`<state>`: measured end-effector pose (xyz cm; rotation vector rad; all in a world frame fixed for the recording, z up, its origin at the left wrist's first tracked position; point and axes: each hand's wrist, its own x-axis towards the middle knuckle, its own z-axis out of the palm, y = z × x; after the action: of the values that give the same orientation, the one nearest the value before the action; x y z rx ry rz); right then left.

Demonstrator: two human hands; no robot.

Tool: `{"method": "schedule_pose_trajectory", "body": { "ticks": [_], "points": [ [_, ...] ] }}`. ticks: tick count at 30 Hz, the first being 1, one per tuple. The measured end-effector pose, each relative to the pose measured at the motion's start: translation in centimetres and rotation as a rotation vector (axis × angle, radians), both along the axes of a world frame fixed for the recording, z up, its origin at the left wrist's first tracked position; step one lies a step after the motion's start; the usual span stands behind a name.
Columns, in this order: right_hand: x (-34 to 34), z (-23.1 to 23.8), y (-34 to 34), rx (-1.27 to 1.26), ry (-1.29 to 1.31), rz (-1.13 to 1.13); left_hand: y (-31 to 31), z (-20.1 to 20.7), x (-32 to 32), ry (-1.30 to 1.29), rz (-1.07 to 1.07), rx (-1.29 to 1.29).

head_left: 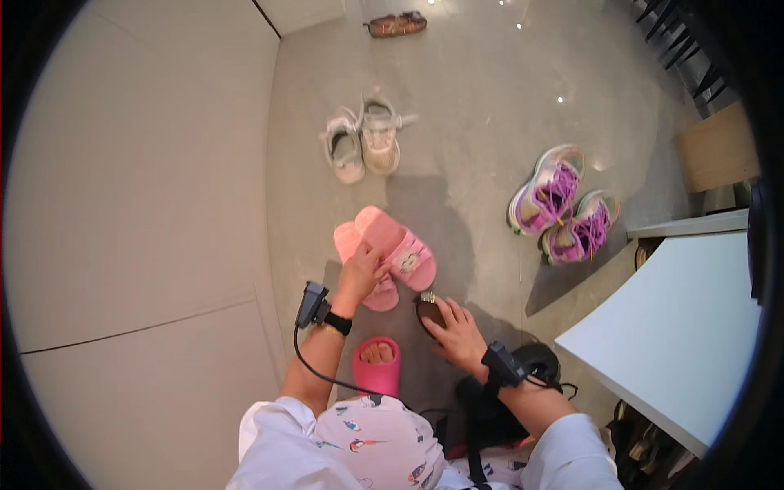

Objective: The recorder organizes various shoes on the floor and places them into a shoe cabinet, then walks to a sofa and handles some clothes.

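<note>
You seem to straighten pink slippers (415,263) under your left hand (360,273), grip unclear; next, place the brown shoe (429,312) your right hand (460,336) holds.

2 pink slippers (400,250) side-by-side, dk brn shoe (429,315) nr toes

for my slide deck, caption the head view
Left hand at pink slippers, right hand on dark brown footwear.

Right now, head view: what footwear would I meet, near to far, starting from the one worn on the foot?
Hot-pink slide on the foot → light-pink slippers → pale sneakers → brown shoe.
</note>
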<state>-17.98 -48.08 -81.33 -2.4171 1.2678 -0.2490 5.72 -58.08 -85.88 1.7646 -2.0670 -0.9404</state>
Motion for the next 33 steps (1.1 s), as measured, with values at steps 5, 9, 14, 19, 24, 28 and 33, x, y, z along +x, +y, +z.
{"method": "schedule_pose_trajectory", "body": {
  "ticks": [5, 9, 14, 19, 24, 28, 33],
  "points": [
    [-1.3, -4.2, 1.1, 0.197, -0.017, -0.010, -0.2, -2.5, 6.4, -0.035, 0.356, -0.184],
    [-0.8, -4.8, 0.4, 0.256, 0.003, -0.089, -0.3, 1.2, 3.4, -0.390, 0.356, -0.463],
    [-0.1, -11.0, 2.4, 0.350, -0.166, -0.420, -0.9, 8.0, -9.1, 0.253, -0.257, -0.129],
    [-0.6, -4.5, 3.2, -0.007, -0.068, -0.506, 1.0, 16.5, -19.2, 0.494, -0.838, -0.035],
    [-9.8, 1.0, 7.0, -0.010, -0.391, -0.673, 2.8, 20.3, -23.5, 0.515, -1.132, -0.049],
    [-12.0, 4.0, 6.9, -0.025, -0.644, -0.787, 4.9, 22.7, -26.8, 0.483, -1.225, 0.061],
    [-14.6, 7.7, 10.4, 0.012, -1.048, -0.744, 7.2, 24.0, -29.3, 0.550, -1.461, -0.010]
  ]
}}
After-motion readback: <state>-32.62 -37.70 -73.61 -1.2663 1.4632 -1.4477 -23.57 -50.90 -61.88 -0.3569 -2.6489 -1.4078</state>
